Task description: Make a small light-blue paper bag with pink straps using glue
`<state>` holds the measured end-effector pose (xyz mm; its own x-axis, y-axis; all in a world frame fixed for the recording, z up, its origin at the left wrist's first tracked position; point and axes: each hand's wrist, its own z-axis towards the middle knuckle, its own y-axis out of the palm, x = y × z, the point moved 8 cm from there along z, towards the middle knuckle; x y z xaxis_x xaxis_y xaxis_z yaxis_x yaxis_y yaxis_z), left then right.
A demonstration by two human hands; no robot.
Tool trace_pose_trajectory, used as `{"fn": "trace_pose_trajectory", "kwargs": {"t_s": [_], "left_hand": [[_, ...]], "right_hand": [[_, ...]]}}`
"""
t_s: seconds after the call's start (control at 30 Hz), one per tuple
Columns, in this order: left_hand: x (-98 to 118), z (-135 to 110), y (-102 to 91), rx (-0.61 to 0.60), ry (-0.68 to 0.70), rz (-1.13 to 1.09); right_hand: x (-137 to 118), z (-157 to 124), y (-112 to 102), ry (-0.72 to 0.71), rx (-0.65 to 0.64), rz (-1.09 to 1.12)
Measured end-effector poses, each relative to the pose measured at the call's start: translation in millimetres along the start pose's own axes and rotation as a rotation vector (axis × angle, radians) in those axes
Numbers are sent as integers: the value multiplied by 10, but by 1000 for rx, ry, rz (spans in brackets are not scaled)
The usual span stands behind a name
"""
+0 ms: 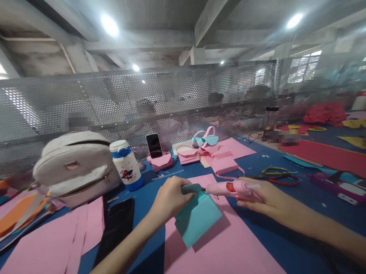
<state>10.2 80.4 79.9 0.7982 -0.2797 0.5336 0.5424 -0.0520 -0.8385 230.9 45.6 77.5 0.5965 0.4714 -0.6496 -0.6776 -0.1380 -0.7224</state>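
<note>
My left hand (171, 197) pinches the upper edge of a folded turquoise paper piece (198, 219), shaped like a small envelope or bag. It is tilted above a large pink paper sheet (191, 260). My right hand (258, 195) is wrapped round a pink hot glue gun (224, 189), whose nozzle points left at the top edge of the turquoise paper. Whether the nozzle touches the paper I cannot tell. An orange-red glow shows on the glue gun's body.
Small pink paper bags (223, 164) and a phone (154, 145) stand behind my hands. Scissors (277, 176) and a purple case (343, 186) lie to the right. On the left are a white backpack (77, 168), a bottle (126, 165), a black flat item (116, 228) and pink sheets (45, 256).
</note>
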Motion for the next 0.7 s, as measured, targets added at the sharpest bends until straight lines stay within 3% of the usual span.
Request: {"fn": "trace_pose_trajectory", "kwargs": {"t_s": [0.43,0.7], "left_hand": [[-71,7,52,-88,-108,-146],[-81,-14,78,-118,-106,-171]], "right_hand": [[-75,-12,-28,-32,29,-29],[-34,-14,-20,-6,21,-16]]}}
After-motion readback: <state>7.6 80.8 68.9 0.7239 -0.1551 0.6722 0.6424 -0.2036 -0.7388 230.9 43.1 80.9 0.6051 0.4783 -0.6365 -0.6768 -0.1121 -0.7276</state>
